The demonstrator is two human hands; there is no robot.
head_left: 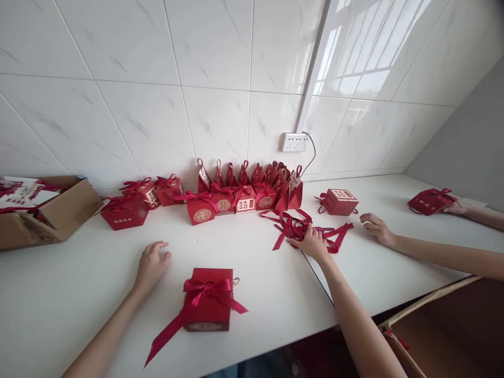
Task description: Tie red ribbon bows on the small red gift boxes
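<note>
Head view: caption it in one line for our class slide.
Right hand on loose red ribbons, left hand empty, a bow-tied red favour box on the white table.

Right hand (314, 244) hid part of the ribbon pile (291, 226); frame edges cut off the left cardboard box (74, 210) and lower-right carton (435, 297).

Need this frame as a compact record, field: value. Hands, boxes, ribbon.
left hand: on the white table, holding nothing
right hand: fingers on loose red ribbons
nearest box: bow-tied red gift box, between the forearms
back: clustered red favor boxes
far left: open cardboard box
others' hands: one near a lone box, one at another
</note>
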